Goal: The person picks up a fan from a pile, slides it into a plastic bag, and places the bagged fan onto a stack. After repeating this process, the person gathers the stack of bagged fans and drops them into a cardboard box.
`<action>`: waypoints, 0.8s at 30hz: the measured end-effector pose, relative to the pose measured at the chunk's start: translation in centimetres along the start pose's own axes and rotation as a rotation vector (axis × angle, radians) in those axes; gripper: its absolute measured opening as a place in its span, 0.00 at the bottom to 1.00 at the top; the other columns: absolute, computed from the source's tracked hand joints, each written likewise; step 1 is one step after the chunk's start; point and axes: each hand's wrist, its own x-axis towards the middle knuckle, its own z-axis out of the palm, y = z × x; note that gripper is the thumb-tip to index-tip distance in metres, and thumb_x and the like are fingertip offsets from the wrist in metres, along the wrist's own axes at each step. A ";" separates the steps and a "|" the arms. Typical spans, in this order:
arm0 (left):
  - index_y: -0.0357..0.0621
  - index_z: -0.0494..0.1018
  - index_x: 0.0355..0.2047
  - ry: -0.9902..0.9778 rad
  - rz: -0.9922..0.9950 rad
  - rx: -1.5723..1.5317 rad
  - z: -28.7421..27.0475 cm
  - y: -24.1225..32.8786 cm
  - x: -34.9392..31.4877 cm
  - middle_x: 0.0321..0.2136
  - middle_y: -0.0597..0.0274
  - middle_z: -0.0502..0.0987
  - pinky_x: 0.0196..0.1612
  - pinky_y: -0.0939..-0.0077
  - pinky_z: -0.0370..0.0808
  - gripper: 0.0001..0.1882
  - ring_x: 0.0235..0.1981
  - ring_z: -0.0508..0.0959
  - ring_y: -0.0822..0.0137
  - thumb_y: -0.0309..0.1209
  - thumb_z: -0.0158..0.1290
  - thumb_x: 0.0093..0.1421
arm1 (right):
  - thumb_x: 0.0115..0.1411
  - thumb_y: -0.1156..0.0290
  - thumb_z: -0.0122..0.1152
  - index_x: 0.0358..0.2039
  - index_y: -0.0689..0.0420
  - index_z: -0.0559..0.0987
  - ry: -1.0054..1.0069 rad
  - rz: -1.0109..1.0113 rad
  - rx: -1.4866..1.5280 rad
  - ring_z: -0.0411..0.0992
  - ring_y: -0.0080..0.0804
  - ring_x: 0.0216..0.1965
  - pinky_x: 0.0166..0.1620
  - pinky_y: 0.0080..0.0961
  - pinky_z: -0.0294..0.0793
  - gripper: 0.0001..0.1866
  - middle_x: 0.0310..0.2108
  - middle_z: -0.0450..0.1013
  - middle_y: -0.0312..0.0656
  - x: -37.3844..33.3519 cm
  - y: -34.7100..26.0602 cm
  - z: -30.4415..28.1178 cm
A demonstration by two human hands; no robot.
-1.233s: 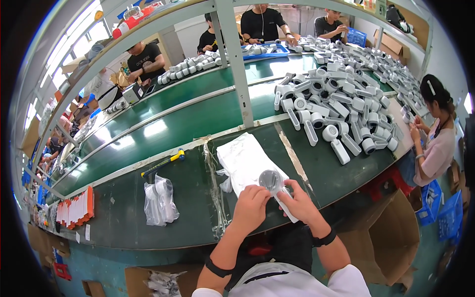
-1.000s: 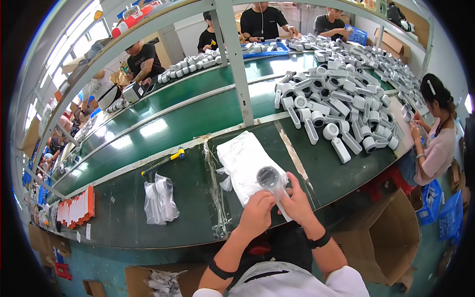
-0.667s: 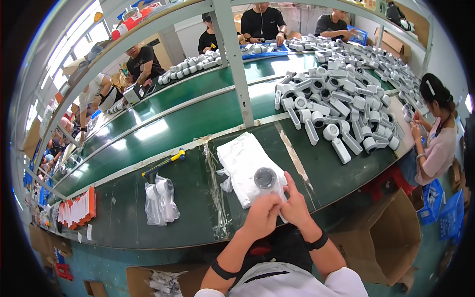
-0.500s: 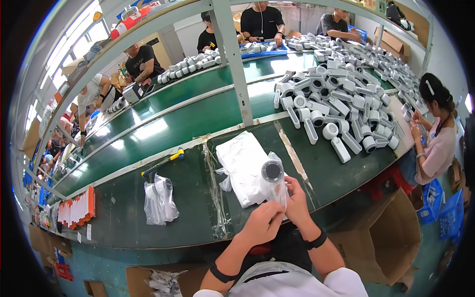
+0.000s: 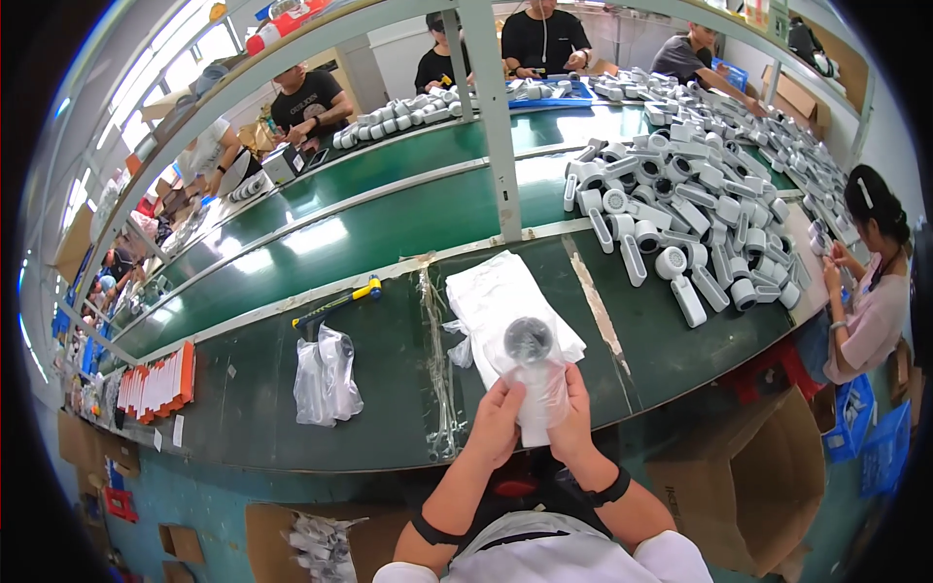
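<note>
In front of me, my left hand [image 5: 496,420] and my right hand [image 5: 571,413] are closed on the two sides of a clear plastic bag. Inside the bag is a white handheld appliance [image 5: 534,413] with a dark round opening at its head; its exact kind I cannot make out. The head points away from me and the handle comes down between my hands. Just beyond and partly under it lies a stack of white plastic bags [image 5: 501,291]. To the left, bagged white appliances [image 5: 328,377] rest on the green table [image 5: 389,408].
A yellow-and-black hammer [image 5: 337,302] lies at left, with orange-edged cards [image 5: 157,384] farther left. Loose grey-white appliances [image 5: 680,204] form a large pile at right. A shelf post [image 5: 501,126] rises beyond the bags. Cardboard boxes [image 5: 748,476] stand below; a co-worker [image 5: 868,282] sits at right.
The bagged appliance has come lower and nearer to me. My left hand has shifted from the bag's lower end to its left side, and my hands have moved apart. The whole view has shifted slightly.
</note>
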 end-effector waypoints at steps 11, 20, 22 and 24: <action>0.50 0.65 0.54 0.093 0.049 -0.129 -2.4 2.6 -2.2 0.45 0.54 0.76 0.19 0.69 0.78 0.21 0.34 0.80 0.61 0.49 0.40 0.70 | 0.60 0.74 0.63 0.35 0.65 0.80 -0.066 -0.408 -0.818 0.70 0.18 0.26 0.28 0.18 0.70 0.07 0.24 0.75 0.38 0.3 -0.9 -1.5; 0.37 0.70 0.42 0.463 0.416 -0.145 -7.2 6.0 -4.5 0.31 0.56 0.77 0.16 0.68 0.78 0.11 0.23 0.79 0.65 0.27 0.52 0.60 | 0.56 0.77 0.65 0.35 0.63 0.81 -0.475 -0.361 -0.826 0.71 0.25 0.20 0.25 0.20 0.69 0.06 0.22 0.75 0.43 -3.4 1.8 -0.6; 0.35 0.70 0.48 0.489 0.525 -0.094 -10.3 7.5 -6.1 0.34 0.55 0.77 0.20 0.67 0.79 0.18 0.26 0.79 0.63 0.22 0.52 0.57 | 0.55 0.75 0.67 0.35 0.61 0.82 -0.551 -0.268 -0.853 0.72 0.28 0.19 0.24 0.21 0.70 0.07 0.22 0.76 0.43 -3.3 1.9 -1.1; 0.34 0.68 0.53 0.621 0.648 0.011 -13.7 9.6 -8.0 0.38 0.58 0.77 0.24 0.73 0.78 0.24 0.32 0.79 0.65 0.18 0.54 0.53 | 0.55 0.75 0.67 0.35 0.61 0.82 -0.517 -0.240 -0.852 0.73 0.26 0.20 0.25 0.20 0.70 0.07 0.23 0.76 0.43 -2.7 2.1 -1.9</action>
